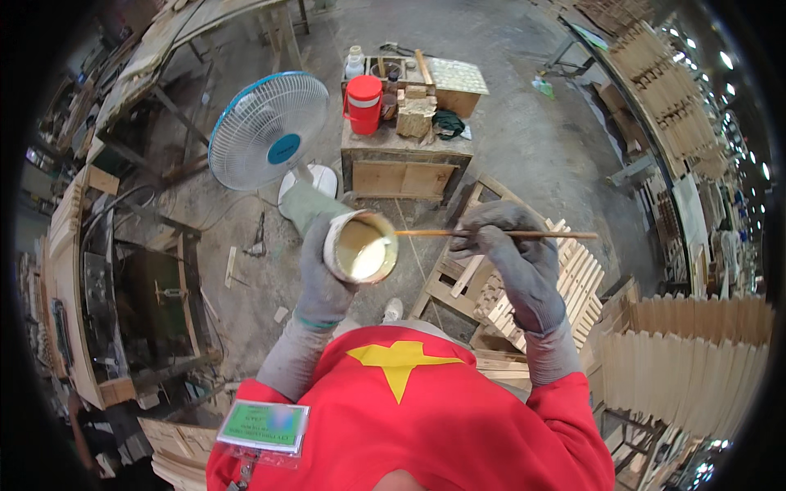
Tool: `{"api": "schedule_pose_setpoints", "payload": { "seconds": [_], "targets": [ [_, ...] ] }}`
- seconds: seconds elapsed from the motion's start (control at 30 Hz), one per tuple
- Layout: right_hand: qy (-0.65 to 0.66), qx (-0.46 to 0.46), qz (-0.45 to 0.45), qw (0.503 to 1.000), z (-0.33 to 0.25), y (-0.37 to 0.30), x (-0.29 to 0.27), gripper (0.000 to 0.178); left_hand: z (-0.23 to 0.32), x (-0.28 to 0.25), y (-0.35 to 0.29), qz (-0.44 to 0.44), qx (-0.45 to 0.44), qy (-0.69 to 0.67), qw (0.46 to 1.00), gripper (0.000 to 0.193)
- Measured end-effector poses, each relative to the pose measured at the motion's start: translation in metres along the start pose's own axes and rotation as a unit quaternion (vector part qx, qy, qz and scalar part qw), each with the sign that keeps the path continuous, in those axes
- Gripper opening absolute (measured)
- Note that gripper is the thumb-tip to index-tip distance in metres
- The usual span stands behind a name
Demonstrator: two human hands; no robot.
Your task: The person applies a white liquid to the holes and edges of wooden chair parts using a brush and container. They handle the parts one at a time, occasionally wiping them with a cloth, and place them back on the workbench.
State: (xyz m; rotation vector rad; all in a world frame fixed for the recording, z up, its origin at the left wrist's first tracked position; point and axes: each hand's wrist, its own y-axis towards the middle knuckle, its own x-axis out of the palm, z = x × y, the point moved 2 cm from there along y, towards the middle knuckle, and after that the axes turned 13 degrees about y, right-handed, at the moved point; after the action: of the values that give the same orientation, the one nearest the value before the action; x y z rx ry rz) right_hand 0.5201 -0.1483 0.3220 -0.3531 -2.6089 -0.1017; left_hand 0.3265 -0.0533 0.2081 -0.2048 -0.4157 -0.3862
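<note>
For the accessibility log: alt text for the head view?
Grey-gloved left hand holds a round tin of pale liquid; grey-gloved right hand holds a thin wooden stick tipped into it. Beyond stand a white floor fan and a red jug.

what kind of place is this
Most likely a woodworking or furniture workshop. Stacks of cut wooden slats stand on the concrete floor and along the right side. A rough wooden stand holds supplies. The gloved left hand holds a can of pale liquid; the right hand holds a thin stick.
</note>
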Motion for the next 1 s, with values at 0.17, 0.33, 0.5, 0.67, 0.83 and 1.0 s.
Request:
{"api": "schedule_pose_setpoints", "payload": {
  "seconds": [0.17,0.33,0.5,0.67,0.83,1.0],
  "targets": [
    [-0.146,-0.012,0.066,0.987,0.004,0.073,-0.033,0.019,0.012,0.033,0.087,-0.101,-0.019,0.007,0.995,0.044],
    [-0.238,-0.001,0.011,0.971,0.019,0.178,-0.053,0.021,0.003,0.024,0.195,-0.064,-0.152,-0.071,0.984,0.043],
    [-0.012,0.028,0.13,0.991,0.047,0.287,-0.066,0.015,0.016,0.009,0.313,-0.14,-0.165,-0.068,0.974,0.046],
    [0.237,0.09,0.227,0.94,0.072,0.37,-0.1,0.017,0.031,0.019,0.401,-0.184,-0.16,0.004,0.97,0.05],
    [0.318,0.114,0.238,0.911,0.091,0.425,-0.129,0.015,0.008,0.03,0.47,-0.192,-0.315,-0.122,0.921,0.054],
    [0.354,0.108,0.226,0.901,0.079,0.469,-0.17,0.018,-0.012,0.061,0.528,-0.226,-0.215,-0.026,0.95,0.054]
  ]
}}
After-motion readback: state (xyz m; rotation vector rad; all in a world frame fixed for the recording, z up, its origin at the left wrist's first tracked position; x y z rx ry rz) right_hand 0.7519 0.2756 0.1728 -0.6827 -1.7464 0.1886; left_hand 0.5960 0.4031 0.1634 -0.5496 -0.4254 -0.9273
